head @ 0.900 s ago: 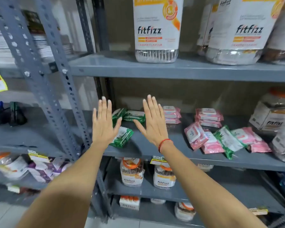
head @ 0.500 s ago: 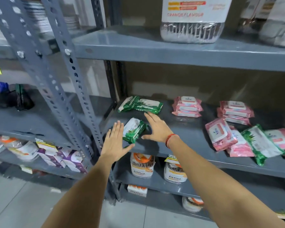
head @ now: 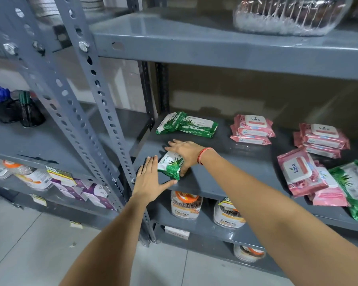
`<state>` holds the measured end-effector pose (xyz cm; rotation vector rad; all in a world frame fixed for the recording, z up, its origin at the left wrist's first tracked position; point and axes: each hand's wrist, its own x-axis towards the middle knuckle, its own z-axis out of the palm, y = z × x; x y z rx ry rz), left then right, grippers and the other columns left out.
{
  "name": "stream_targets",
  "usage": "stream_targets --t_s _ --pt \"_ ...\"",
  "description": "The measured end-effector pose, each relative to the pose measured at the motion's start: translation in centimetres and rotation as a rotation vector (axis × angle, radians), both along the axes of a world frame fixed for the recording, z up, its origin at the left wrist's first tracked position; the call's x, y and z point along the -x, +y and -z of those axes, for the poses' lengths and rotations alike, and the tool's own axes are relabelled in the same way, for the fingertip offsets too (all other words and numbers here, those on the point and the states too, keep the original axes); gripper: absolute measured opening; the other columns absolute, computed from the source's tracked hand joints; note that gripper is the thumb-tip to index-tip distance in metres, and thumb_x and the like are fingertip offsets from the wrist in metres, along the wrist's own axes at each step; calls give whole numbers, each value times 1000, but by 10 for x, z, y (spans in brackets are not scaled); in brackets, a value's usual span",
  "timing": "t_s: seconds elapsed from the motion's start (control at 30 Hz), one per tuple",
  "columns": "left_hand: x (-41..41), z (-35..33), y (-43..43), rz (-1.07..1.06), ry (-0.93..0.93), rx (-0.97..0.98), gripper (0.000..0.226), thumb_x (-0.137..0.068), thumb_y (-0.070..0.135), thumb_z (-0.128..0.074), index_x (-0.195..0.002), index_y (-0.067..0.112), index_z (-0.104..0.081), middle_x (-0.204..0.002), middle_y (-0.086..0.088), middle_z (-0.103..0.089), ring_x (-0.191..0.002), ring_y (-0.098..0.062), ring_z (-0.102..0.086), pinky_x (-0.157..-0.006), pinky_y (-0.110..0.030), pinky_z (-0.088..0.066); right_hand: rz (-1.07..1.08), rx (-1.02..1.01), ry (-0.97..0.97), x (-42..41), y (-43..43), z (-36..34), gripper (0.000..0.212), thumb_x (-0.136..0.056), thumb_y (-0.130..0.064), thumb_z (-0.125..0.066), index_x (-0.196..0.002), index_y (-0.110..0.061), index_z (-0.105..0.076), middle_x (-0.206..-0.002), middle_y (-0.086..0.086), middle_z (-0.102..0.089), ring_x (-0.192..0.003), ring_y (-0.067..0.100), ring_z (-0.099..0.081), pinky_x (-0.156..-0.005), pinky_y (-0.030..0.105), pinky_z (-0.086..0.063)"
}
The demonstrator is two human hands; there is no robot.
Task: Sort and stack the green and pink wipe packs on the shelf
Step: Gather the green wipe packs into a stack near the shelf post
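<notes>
A green wipe pack (head: 171, 165) lies near the front left edge of the grey shelf (head: 225, 178). My right hand (head: 184, 152) rests on top of it, fingers spread over its far end and thumb at its near side. My left hand (head: 150, 180) is flat and open just left of the pack, thumb by its near corner. Two green packs (head: 186, 125) lie at the back left. Two pink stacks (head: 251, 129) (head: 321, 140) stand behind. A loose heap of pink packs (head: 302, 174) and one green pack (head: 351, 186) lies at the right.
Perforated grey uprights (head: 103, 104) rise just left of my hands. The shelf above (head: 215, 46) carries a clear tub (head: 287, 15). Jars (head: 186, 204) stand on the shelf below. Black pen holders (head: 27, 112) sit on the neighbouring rack to the left.
Both hands dropped from raised, spread positions to the front green pack. My right hand came down onto it and my left closed in beside it. The view moved nearer and lower.
</notes>
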<state>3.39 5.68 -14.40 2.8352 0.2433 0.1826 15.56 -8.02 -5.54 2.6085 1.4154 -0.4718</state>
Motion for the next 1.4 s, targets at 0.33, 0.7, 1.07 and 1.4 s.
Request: stream_targets --t_s 0.33,0.7,1.07,1.4 --pt "-1 1 0 24 -80 60 100 -72 68 -59 -143 7 -24 -151 -11 -27 -142 -21 -11 -113 -39 -12 -62 82 -81 3 14 -3 96 -62 -33 -86 -143 -25 -34 -142 6 -40 -135 28 -33 -101 49 -43" --pt "5 -4 -6 37 -20 -43 106 -77 74 -42 -147 6 -1 -156 -9 -8 -143 -19 -2 -114 -37 -7 -4 164 -205 2 -9 -16 97 -64 -39 -84 -145 -27 -32 -140 6 -42 -130 27 -41 -107 51 -31" --pt "-2 4 -18 108 87 -148 112 -65 84 -5 -147 7 1 -157 -7 -2 -143 -17 5 -113 -37 1 133 83 -48 -3 -39 -11 102 -70 -40 -81 -150 -24 -21 -156 8 -27 -143 27 -25 -113 50 -27" --pt "0 9 -10 139 134 -191 127 -56 93 -2 -146 4 6 -156 -9 7 -142 -19 10 -114 -37 5 314 -137 -125 11 -37 17 90 -72 -62 -67 -147 -25 -32 -139 8 -45 -130 28 -37 -102 42 -39"
